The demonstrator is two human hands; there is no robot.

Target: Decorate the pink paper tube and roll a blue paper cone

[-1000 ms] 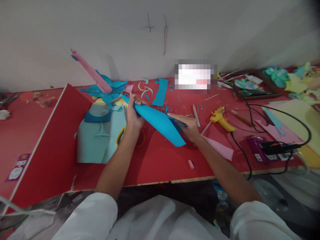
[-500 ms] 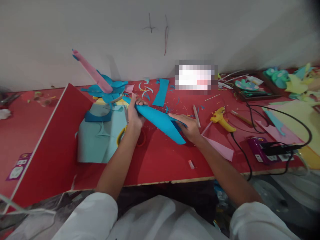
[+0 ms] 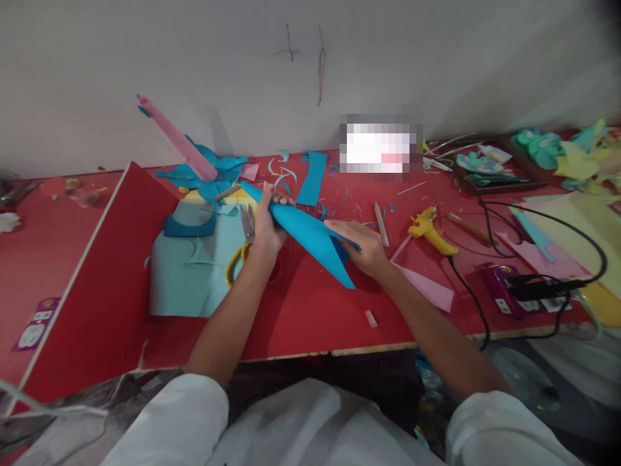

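Observation:
Both hands hold a sheet of blue craft paper (image 3: 310,239) that is curled into a slanting roll above the red table. My left hand (image 3: 272,220) is closed round its upper left end, thumb on top. At the lower right, my right hand (image 3: 361,246) pinches the sheet's edge, its fingers reaching along the roll. One loose corner hangs down between the hands. Scissors with yellow handles (image 3: 236,264) lie beside my left wrist, partly covered by the forearm. Light teal paper (image 3: 182,285) with a cut blue piece (image 3: 190,224) on it lies to the left.
A pink paper tube on a blue petal-shaped base (image 3: 182,141) stands at the back left. A red upright divider (image 3: 104,285) borders the left. Rightward are a yellow glue gun (image 3: 431,232), a purple power box (image 3: 504,291) with black cables, and a dark tray (image 3: 504,189).
The paper has rolled a little tighter and its loose corner hangs lower. My left hand has shifted slightly right, showing more of the scissors.

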